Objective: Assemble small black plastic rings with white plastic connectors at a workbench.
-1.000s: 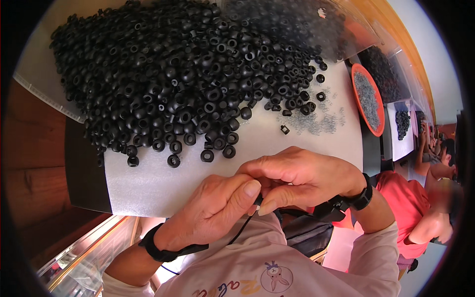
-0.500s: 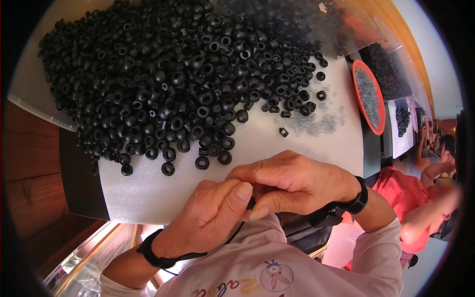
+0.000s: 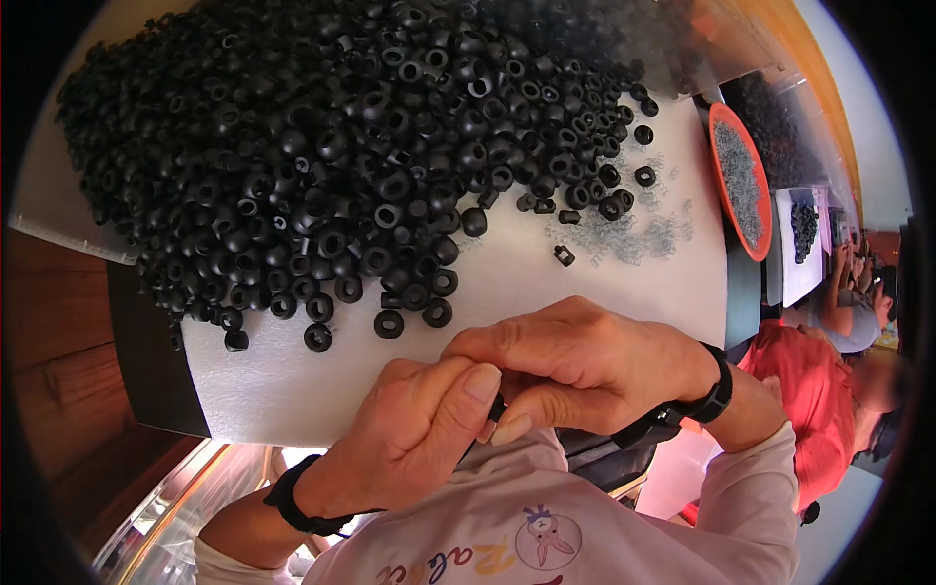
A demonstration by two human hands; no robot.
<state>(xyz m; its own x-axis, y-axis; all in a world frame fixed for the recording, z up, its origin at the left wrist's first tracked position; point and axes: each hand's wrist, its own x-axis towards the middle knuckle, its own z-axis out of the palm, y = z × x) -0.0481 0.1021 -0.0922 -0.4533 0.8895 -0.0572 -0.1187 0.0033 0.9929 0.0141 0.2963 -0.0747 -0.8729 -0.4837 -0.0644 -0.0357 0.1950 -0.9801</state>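
Note:
My left hand (image 3: 409, 429) and my right hand (image 3: 595, 366) meet at the near edge of the white-topped table (image 3: 292, 390). Both are closed, thumbs and fingers pinching together around a small black cord lock piece (image 3: 497, 408). Only a sliver of that piece shows between the thumbs; the fingers hide the rest. Beyond my hands lies a big heap of round black cord lock pieces (image 3: 322, 175) with holes through them. A small square-holed plunger (image 3: 564, 255) lies apart from the heap, beside loose thin metal springs (image 3: 634, 234).
An orange-red dish (image 3: 717, 166) full of springs stands at the right. Clear plastic sheeting (image 3: 673, 49) rises behind the heap. Farther right, a person in a red shirt (image 3: 804, 390) sits near a white tray with black pieces (image 3: 801, 234).
My hands stay pinched together, with only a slight shift of the fingers. The table view has slid a little. At the right, the red-shirted person's arm has moved.

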